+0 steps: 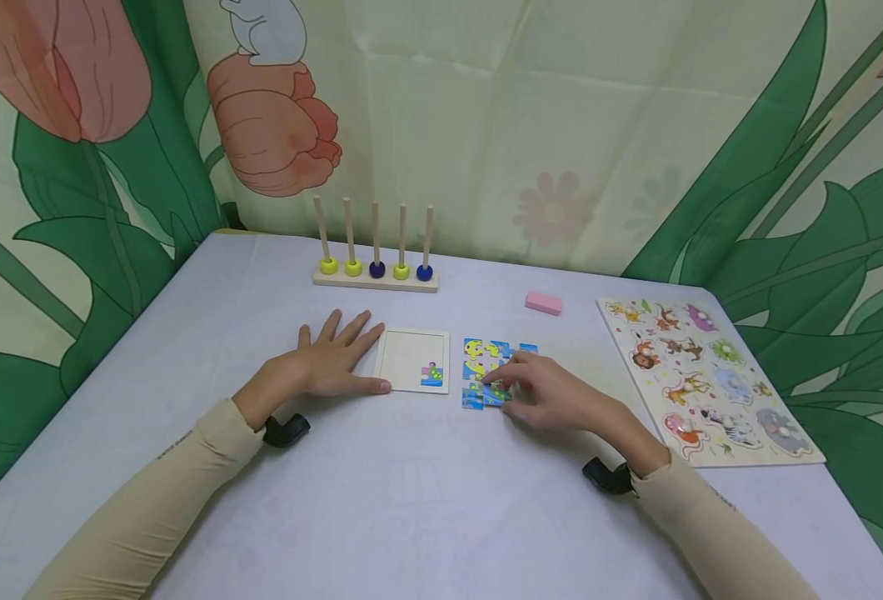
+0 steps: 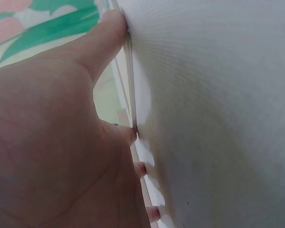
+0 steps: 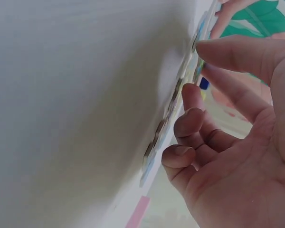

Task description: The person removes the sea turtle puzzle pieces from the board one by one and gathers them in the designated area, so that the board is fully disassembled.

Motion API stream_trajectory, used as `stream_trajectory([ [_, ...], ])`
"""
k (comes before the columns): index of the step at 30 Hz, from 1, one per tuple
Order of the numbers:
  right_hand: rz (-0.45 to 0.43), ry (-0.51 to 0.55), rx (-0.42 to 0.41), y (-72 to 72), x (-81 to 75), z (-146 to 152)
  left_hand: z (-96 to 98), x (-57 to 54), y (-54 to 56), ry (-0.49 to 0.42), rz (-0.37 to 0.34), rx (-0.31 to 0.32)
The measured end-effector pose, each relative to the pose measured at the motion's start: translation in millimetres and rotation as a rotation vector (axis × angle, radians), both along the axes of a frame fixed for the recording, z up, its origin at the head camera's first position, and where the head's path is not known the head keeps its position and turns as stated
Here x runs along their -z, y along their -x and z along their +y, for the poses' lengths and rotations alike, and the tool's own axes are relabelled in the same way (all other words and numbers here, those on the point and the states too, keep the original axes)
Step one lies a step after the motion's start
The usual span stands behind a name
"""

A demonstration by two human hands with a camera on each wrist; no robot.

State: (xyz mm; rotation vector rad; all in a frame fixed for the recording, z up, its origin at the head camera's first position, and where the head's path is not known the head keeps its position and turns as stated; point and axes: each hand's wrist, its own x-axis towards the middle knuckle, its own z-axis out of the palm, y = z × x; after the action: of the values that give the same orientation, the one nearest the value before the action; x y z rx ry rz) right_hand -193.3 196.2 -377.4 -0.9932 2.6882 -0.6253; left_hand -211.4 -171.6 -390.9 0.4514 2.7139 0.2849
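A square wooden puzzle tray [image 1: 383, 358] lies flat on the table, with one fitted puzzle piece [image 1: 432, 375] in its lower right corner. My left hand [image 1: 326, 367] is spread beside it, thumb and fingertips touching the tray's left edge; in the left wrist view the thumb [image 2: 113, 26] rests against that edge. To the right of the tray lie several blue, green and yellow puzzle pieces [image 1: 474, 350] in a loose block. Over their lower part, my right hand [image 1: 550, 392] pinches a puzzle piece [image 1: 496, 395] between thumb and index finger, the other fingers curled.
Behind the tray stands a wooden peg rack [image 1: 374, 282] with yellow and blue beads. A pink block [image 1: 543, 302] lies beyond the loose pieces. On the right is an animal knob-puzzle board [image 1: 681, 375]. A printed curtain [image 1: 441, 125] hangs behind the table.
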Motion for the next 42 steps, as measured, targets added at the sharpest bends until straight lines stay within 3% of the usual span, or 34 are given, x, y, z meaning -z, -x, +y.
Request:
stream_trajectory([
  [10, 0.003, 0.019, -0.002, -5.9, 3.4, 15, 0.1, 1.0, 0.7, 0.001, 0.000, -0.002],
  [27, -0.053, -0.015, 0.020, -4.5, 5.0, 14, 0.5, -0.7, -1.0, -0.012, -0.002, -0.004],
  [42, -0.051, -0.020, 0.014, -4.8, 4.1, 14, 0.6, -0.8, -0.7, -0.005, 0.001, -0.004],
])
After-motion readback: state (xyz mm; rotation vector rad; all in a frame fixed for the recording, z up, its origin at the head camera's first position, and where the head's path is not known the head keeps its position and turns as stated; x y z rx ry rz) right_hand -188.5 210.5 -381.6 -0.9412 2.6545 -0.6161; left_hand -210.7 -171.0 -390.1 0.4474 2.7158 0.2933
